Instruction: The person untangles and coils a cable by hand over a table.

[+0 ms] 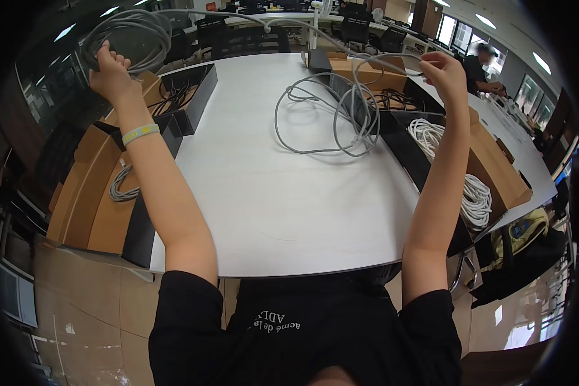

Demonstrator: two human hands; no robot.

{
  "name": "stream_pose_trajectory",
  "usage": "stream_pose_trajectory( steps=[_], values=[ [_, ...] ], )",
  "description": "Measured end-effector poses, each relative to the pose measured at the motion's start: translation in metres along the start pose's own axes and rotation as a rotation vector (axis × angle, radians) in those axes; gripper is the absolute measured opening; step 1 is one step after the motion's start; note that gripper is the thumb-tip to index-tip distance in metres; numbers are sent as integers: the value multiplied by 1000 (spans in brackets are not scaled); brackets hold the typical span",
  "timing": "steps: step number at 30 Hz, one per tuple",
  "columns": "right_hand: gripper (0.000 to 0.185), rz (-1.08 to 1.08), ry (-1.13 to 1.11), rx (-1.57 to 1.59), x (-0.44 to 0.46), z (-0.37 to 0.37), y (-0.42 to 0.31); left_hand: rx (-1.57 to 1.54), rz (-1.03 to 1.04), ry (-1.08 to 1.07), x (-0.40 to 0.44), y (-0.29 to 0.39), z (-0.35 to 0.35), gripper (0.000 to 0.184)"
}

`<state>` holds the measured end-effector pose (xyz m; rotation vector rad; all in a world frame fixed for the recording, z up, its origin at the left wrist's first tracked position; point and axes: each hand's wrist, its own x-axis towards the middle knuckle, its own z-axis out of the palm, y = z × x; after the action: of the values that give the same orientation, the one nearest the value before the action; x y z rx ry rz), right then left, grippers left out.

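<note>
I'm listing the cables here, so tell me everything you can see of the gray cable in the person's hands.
The gray cable is long, slim and smooth, plastic-looking. One part forms a round coil gripped in the raised left hand; a strand spans from it, kinked partway, toward the raised right hand, whose fingers pinch the cable. Loose, tangled loops show below; whether they touch the tabletop is unclear.

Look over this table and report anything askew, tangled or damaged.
The long gray cable looks untidy: its slack makes loose, crossing loops over the table toward the right hand, while the part at the left hand is gathered in a coil and the white cables lie bundled. No spill or damage shows.
</note>
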<state>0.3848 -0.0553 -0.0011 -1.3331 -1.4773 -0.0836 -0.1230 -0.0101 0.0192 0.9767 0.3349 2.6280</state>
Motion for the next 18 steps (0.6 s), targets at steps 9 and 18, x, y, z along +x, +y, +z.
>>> stream_pose_trajectory(
  steps=[9,18],
  values=[
    [36,-433,-253,87,-32,38,-78,307,533,-456,-44,-5,44,19],
    [67,-454,-330,124,-86,132,-131,224,389,-616,-73,0,64,22]
  ],
)
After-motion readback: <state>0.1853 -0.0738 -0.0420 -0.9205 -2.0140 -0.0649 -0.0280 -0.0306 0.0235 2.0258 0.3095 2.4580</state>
